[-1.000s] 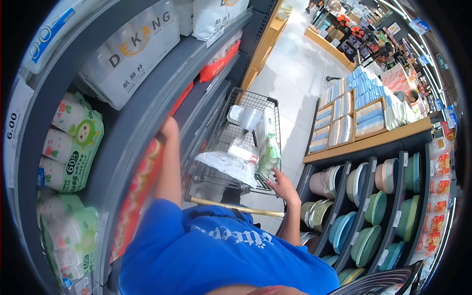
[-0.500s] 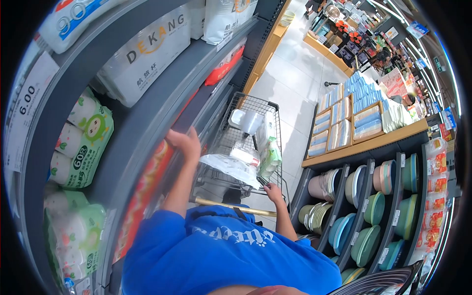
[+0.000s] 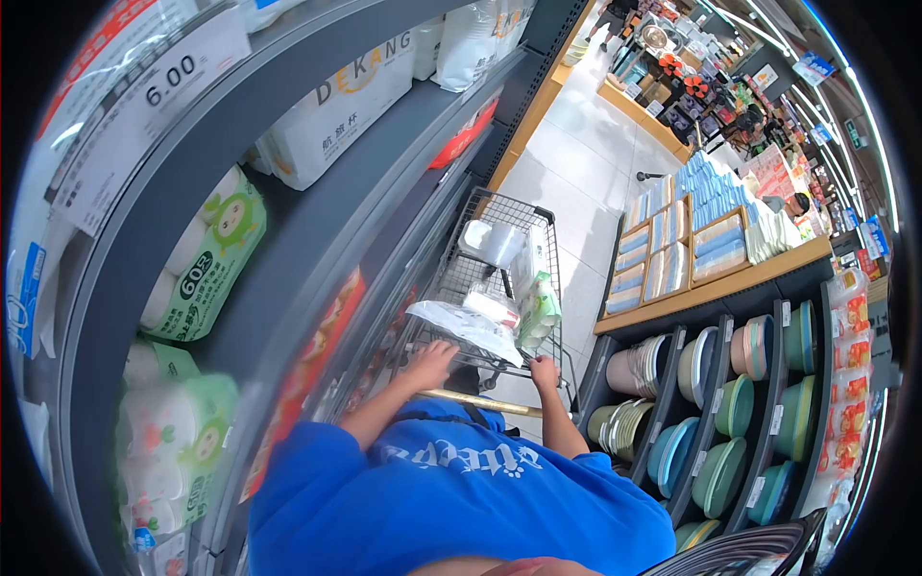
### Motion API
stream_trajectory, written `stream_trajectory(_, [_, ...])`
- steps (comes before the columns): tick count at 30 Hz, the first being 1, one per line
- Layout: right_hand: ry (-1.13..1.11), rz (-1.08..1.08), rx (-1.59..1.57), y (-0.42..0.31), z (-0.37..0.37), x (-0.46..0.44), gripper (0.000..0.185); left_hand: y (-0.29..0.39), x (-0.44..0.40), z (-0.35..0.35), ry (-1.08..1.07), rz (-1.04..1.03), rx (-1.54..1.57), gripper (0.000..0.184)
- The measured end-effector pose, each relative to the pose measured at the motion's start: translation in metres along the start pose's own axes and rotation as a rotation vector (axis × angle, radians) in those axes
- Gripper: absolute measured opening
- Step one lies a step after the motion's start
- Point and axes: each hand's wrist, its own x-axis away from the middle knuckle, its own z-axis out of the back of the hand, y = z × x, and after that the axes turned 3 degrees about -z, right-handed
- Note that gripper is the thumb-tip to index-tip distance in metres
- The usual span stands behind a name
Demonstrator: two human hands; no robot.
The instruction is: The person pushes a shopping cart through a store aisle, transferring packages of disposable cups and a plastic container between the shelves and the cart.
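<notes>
A wire shopping cart [image 3: 477, 204] stands ahead of me between the shelves. My left hand [image 3: 432, 363] is at its near left side, fingers stretched forward over the near edge, with nothing visible in it. On the near right, my right hand [image 3: 544, 372] is closed around the cart's handle end; the exact grip is partly hidden. Inside the cart are a white plastic bag [image 3: 461, 324], a white and red pack [image 3: 493, 308], a green and white pack [image 3: 541, 312] and clear plastic containers [image 3: 501, 245].
The left shelf [image 3: 317, 211] holds green packs of rolls [image 3: 204, 278] and white DEKANG packs [image 3: 336, 120]. At right, a rack holds coloured basins [image 3: 718, 478]. Folded towels [image 3: 711, 206] fill a display above it. Pale tiled floor [image 3: 562, 173] runs ahead.
My left hand has come away from the left shelf edge, moving right and down to the cart. My right hand stays at the cart. The view has shifted slightly.
</notes>
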Motion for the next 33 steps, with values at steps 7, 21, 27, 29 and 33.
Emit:
stream_trajectory(7, [0.124,0.115,0.010,0.009,-0.018,0.031,0.036,-0.011,0.021,0.014,-0.017,-0.005,0.144,0.035])
stream_trajectory(21, [0.120,0.158,0.202,0.004,-0.029,0.069,0.046,-0.001,0.044,0.026,-0.083,0.074,0.042,0.052])
stream_trajectory(27, [0.030,0.177,0.073,-0.001,-0.015,0.103,0.047,0.017,0.055,0.032,-0.143,0.119,-0.142,0.057])
stream_trajectory(29, [0.008,0.270,0.027,0.004,-0.012,0.112,0.050,0.021,0.059,0.035,-0.156,0.138,-0.156,0.062])
stream_trajectory(33, [0.147,0.412,-0.038,0.016,-0.012,0.141,0.050,0.014,0.072,0.023,-0.078,0.126,-0.198,0.061])
